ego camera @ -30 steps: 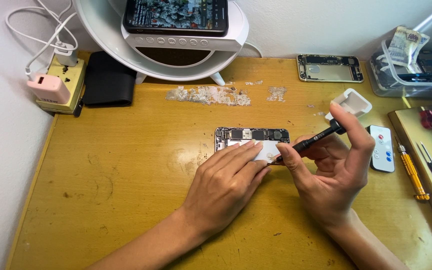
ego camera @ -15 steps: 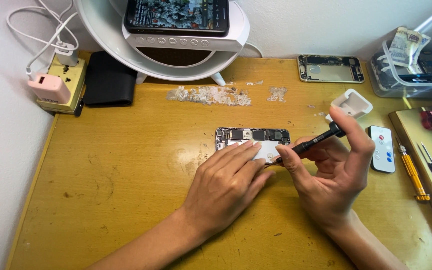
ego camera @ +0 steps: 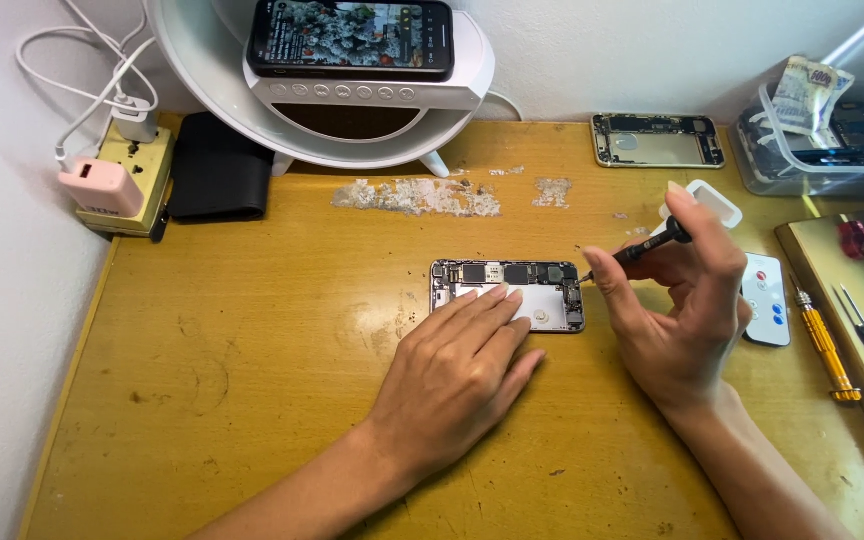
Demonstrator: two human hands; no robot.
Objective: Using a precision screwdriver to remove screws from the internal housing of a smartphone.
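At the centre of the frame an opened phone is pinned flat on the wooden table by the spread, open left hand, evidently so it cannot slide. The right hand is closed around a black screwdriver, its tip set at the phone's right end. At the upper right, a clear plastic tray is seen to hold dark phone parts and a folded banknote.
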